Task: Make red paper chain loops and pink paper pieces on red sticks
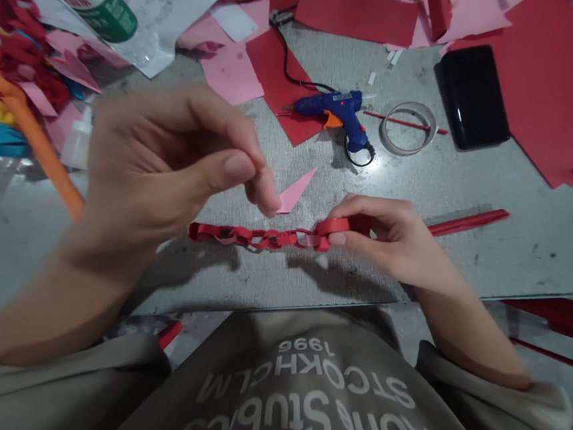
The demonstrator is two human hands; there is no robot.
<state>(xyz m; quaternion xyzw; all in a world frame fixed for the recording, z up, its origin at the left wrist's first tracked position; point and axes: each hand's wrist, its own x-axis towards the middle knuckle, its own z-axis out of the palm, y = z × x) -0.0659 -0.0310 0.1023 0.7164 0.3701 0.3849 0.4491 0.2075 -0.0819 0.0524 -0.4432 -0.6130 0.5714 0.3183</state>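
Note:
A chain of red paper links (273,239), with some pink showing inside, stretches across the metal table. My right hand (389,241) pinches the red link at its right end between thumb and fingers. My left hand (176,155) is raised above the left part of the chain, thumb and fingers drawn together. Whether anything small sits in that pinch cannot be made out. Just beyond those fingertips is a pointed pink paper scrap (298,190). Red paper strips (469,222) lie to the right of my right hand.
Beyond my hands lie a blue glue gun (333,109) with a cord, a tape roll (408,128) and a black glossy case (473,97). Red sheets (561,85) cover the far right. A green-and-white can (101,5), a small bottle (78,138) and colored paper chains (18,44) are at left.

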